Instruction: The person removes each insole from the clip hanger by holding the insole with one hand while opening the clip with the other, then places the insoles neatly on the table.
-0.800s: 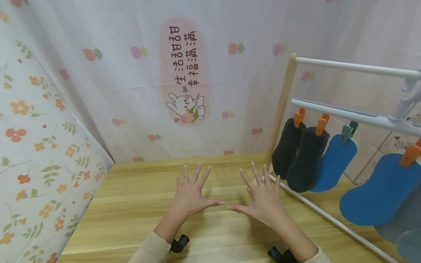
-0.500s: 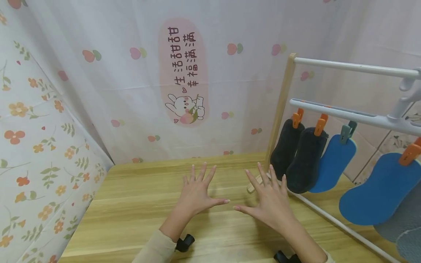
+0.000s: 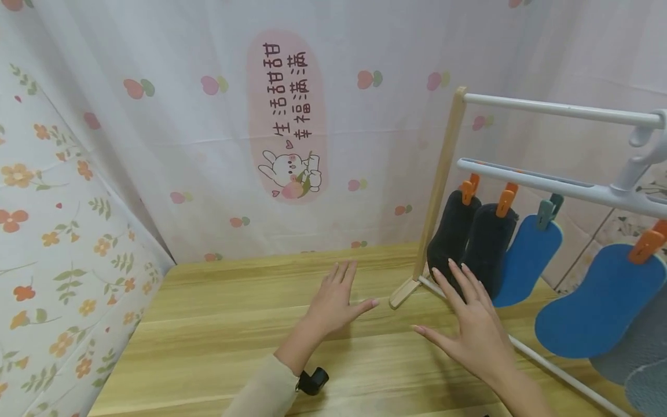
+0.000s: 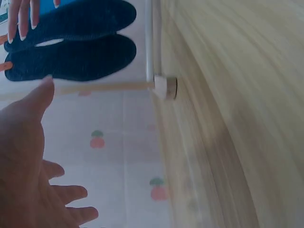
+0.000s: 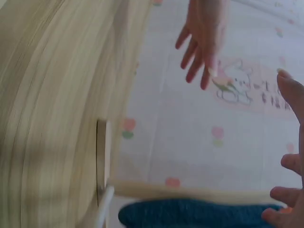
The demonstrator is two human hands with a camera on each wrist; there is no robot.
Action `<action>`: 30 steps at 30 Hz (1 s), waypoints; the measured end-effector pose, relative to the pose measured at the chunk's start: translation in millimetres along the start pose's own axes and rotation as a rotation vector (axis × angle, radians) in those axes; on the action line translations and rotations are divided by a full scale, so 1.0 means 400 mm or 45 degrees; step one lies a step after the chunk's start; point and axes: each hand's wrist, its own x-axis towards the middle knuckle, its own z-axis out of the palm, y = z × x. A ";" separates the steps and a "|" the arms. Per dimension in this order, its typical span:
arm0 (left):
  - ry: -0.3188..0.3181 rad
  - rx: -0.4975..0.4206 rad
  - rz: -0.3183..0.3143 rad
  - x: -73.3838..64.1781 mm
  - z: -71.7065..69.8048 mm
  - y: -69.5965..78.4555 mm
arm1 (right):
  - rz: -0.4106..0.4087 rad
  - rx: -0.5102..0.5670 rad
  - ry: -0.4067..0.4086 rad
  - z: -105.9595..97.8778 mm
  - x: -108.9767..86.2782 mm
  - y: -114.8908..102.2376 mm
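Observation:
My left hand (image 3: 336,304) hovers over the wooden table with fingers extended and thumb out, holding nothing. To the right, my right hand (image 3: 476,327) is spread and bare, overlapping the lower part of a dark insole (image 3: 488,240) in the head view. Another dark insole (image 3: 452,226) hangs just left of it, and a blue insole (image 3: 528,263) just right. Orange clips (image 3: 505,200) and a green clip (image 3: 546,213) hold them on a white hanger (image 3: 537,178). In the left wrist view the two dark insoles (image 4: 90,57) show beyond my left thumb.
A rack with a wooden post (image 3: 440,179) and white top bar (image 3: 563,110) stands at right; its wooden foot (image 3: 403,293) and lower rod (image 3: 563,373) lie along the table (image 3: 219,347). A second blue insole (image 3: 599,304) and grey ones hang nearer. Printed curtains (image 3: 208,174) enclose the back and left.
Both hands have moved right, the right hand further, toward the hanging insoles. The left hand's fingers have drawn closer together. The head view has shifted slightly.

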 end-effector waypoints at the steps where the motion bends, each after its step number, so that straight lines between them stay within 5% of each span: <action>1: -0.006 -0.034 -0.004 0.007 0.005 0.008 | -0.003 0.013 0.027 -0.011 -0.004 0.006; 10: 0.022 -0.284 -0.046 0.069 0.029 0.075 | -0.094 0.053 0.299 -0.113 -0.037 0.055; 20: 0.070 -0.547 0.213 0.140 0.037 0.128 | -0.043 -0.008 0.635 -0.207 -0.066 0.090; 25: 0.077 -0.643 0.263 0.174 0.056 0.151 | 0.045 -0.087 0.917 -0.249 -0.070 0.092; 30: 0.086 -0.735 0.273 0.205 0.067 0.177 | 0.238 -0.133 1.138 -0.282 -0.102 0.104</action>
